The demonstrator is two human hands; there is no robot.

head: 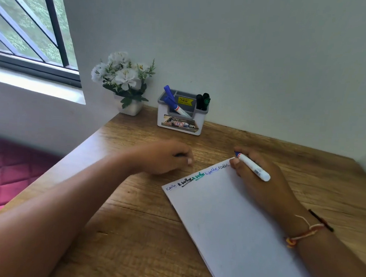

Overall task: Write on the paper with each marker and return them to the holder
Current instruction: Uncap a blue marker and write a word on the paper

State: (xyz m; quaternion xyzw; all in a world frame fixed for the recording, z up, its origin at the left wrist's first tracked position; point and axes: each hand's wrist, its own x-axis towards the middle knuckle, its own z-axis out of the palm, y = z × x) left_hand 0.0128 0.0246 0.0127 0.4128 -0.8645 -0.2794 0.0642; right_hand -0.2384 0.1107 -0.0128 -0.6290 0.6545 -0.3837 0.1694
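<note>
Center right, gripping marker [253, 168] in right hand [262, 186], curling left hand [166, 156] round can't-tell-what; might drag palm through fresh ink [188, 180] on paper [226, 216].

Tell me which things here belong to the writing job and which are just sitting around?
Job: paper; white marker in the right hand; holder; blue markers and black markers in it.
Just about: potted white flowers; window; pink quilt.
</note>
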